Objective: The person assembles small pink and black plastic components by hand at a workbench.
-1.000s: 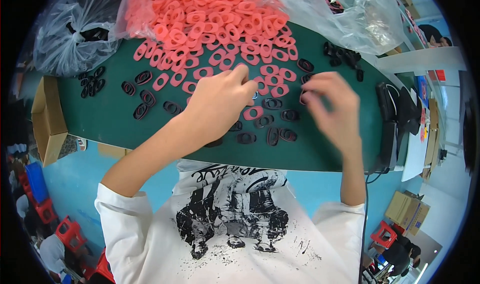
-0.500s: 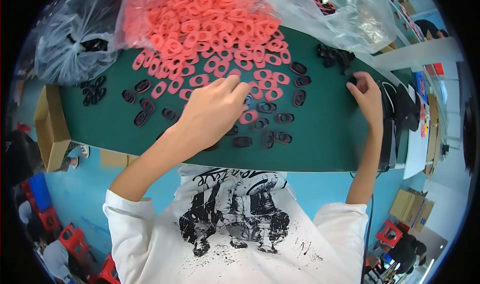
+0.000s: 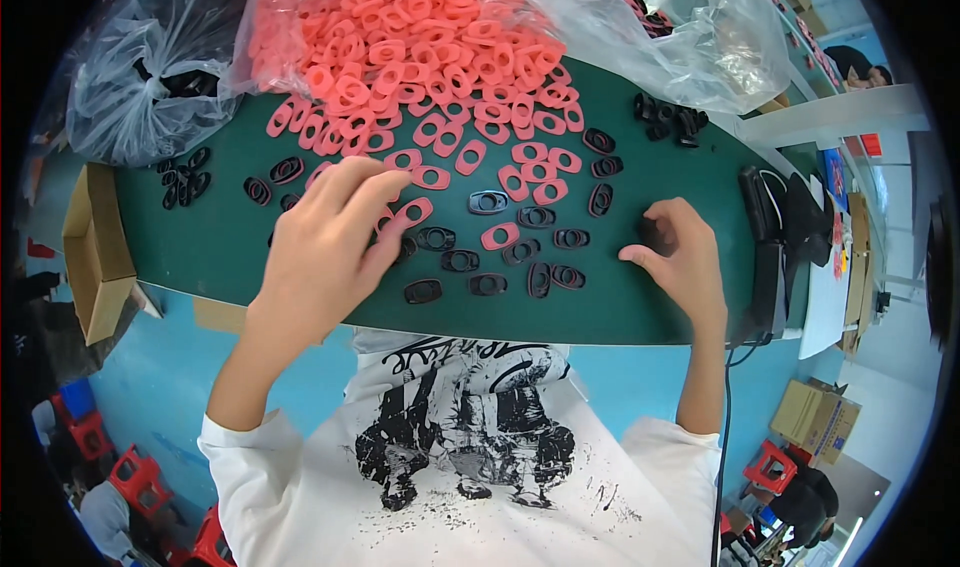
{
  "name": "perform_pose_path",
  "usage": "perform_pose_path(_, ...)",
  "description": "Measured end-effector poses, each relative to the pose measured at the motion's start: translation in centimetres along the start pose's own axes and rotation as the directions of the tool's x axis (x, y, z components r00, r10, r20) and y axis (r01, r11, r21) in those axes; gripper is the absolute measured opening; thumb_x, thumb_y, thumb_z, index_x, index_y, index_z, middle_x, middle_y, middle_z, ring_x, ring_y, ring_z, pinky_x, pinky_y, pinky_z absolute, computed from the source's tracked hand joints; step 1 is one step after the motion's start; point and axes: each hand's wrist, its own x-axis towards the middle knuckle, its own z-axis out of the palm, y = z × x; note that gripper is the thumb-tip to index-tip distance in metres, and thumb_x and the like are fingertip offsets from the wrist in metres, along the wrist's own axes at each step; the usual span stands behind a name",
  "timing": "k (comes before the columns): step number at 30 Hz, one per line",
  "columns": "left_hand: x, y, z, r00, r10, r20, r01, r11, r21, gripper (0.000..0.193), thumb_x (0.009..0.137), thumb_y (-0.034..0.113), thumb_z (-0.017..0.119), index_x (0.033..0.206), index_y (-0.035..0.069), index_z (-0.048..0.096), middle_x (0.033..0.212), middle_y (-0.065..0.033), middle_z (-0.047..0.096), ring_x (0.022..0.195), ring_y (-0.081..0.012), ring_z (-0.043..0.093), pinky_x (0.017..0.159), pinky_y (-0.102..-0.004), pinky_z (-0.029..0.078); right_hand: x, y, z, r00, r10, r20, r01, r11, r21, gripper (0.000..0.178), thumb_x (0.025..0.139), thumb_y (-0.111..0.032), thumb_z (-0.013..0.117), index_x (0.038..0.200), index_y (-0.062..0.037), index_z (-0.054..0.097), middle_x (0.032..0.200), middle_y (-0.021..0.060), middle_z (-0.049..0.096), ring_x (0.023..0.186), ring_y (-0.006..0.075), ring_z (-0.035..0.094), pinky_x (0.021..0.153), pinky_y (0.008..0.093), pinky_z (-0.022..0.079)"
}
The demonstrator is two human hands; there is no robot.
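My left hand (image 3: 335,237) is over the left middle of the table, its thumb and curved fingers apart. A pink oval ring (image 3: 414,211) lies beside the thumb and index finger; no held thing shows in this hand. Further right, my right hand (image 3: 682,257) is curled around a small black part (image 3: 655,233), largely in shadow between thumb and fingers. Between the hands lie several dark oval rings (image 3: 487,284), a shiny dark one (image 3: 488,202) and a lone pink ring (image 3: 500,236). Some pieces under my left hand are hidden.
A large heap of pink rings (image 3: 400,57) spills from a clear bag on the green table (image 3: 620,312). Small black parts lie at the far right (image 3: 670,119) and far left (image 3: 186,179). A knotted clear bag (image 3: 135,107) and a cardboard box (image 3: 95,257) flank the left side.
My left hand has moved left and slightly nearer, uncovering the shiny dark ring. My right hand has come away from the black parts, leftward and nearer, with a small black part.
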Motion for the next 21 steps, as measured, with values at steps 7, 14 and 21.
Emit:
perform_pose_path(7,-2.8,-1.4,-2.2,0.977,-0.211,0.006,0.211,0.977,-0.018,0.032,0.081,0.0,0.07,0.111,0.003,0.063,0.108,-0.0117,0.061,0.089,-0.0304,0.064,0.073,-0.0362,0.053,-0.1,0.2,-0.8,0.977,0.13,0.169,-0.185,0.909,0.373,0.021,0.085,0.008,0.064,0.105,0.0029,0.064,0.089,0.0075,0.064,0.078,0.0132,0.062,0.065,0.0262,0.052)
perform_pose_path(14,-4.7,-2.5,-3.3,0.944,-0.33,-0.014,0.329,0.942,-0.068,0.03,0.082,-0.005,0.066,0.111,0.001,0.062,0.107,-0.0111,0.061,0.084,-0.0254,0.064,0.07,-0.0318,0.052,-0.1,-3.1,0.1,0.975,0.115,0.19,-0.22,0.611,0.76,0.029,0.086,0.016,0.053,0.109,0.0029,0.065,0.099,0.0108,0.069,0.086,0.015,0.066,0.072,0.0265,0.057)
perform_pose_path(21,-5.9,-2.7,-3.4,0.933,-0.344,-0.105,0.335,0.937,-0.095,0.029,0.082,-0.007,0.065,0.111,0.0,0.063,0.107,-0.0118,0.061,0.083,-0.0241,0.064,0.071,-0.0313,0.053,2.4,-8.1,1.1,0.911,-0.412,-0.034,0.404,0.87,0.284,0.026,0.078,0.012,0.067,0.1,-0.0009,0.07,0.093,0.0118,0.071,0.08,0.0238,0.066,0.071,0.0311,0.054)
